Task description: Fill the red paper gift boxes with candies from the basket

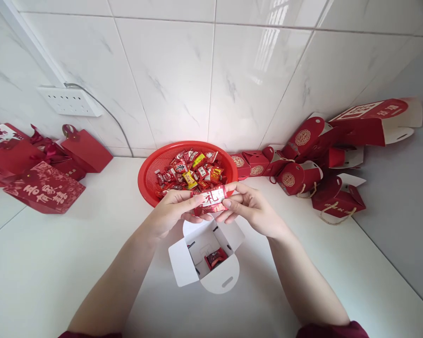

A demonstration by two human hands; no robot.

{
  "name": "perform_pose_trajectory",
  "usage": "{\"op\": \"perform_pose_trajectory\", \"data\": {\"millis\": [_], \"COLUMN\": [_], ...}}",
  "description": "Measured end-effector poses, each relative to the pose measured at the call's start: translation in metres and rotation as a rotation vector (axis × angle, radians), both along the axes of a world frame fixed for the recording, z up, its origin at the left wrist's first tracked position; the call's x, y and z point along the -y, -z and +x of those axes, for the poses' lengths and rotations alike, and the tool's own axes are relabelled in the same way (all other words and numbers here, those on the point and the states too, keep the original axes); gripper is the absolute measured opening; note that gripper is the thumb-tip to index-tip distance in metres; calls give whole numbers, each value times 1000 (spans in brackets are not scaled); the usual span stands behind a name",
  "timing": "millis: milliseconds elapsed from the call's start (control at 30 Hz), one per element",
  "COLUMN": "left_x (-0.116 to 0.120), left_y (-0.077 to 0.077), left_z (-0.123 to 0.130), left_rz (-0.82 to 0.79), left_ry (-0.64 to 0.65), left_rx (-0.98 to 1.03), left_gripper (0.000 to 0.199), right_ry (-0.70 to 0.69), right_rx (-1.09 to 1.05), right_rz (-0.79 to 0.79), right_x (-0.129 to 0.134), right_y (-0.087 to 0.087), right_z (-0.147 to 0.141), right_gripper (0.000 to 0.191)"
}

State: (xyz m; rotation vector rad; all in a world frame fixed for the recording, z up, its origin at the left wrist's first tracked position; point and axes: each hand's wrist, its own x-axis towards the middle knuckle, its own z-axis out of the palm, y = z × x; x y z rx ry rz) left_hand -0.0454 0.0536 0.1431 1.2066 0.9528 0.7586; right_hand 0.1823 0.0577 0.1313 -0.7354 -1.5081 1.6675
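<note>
Presently, a red-and-white candy packet (216, 196) is pinched at both ends by left hand (169, 212) and right hand (256, 210), between perforated red basket (143, 180) and open paperboard box (182, 265) (as viewed); its wrapper might be torn by outward tugging.

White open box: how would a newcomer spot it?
Find the red basket by the tiled wall. In front of it, left hand and right hand hold a packet; the box stands below them in view. Unlike the mostly red boxes at right, it shows white, flaps spread, with a second packet inside.
</note>
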Motion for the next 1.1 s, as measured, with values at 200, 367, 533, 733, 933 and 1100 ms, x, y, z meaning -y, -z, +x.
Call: {"op": "perform_pose_trajectory", "data": {"millis": [200,367,533,733,933,1100], "left_x": [0,1,3,6,12,32], "left_y": [1,1,-2,1,-3,-19], "left_z": [0,1,3,10,14,10], "left_rz": [31,89,90,-105,54,496], "left_ry": [-5,1,-21,160,177,-74], "left_rx": [-55,-61,38,93,-318,-1316], "left_gripper": [39,35,33,46,42,41], "right_ry": [14,33,198,43,68,160], "right_rx": [34,51,88,101,85,133], "right_rz": [17,44,148,540,447,142], "right_x": [3,6,1,4,8,3], "right_y": [-4,-4,2,-2,-1,5], "right_z": [1,3,4,1,2,7], "right_gripper": [26,24,25,39,13,32]}}
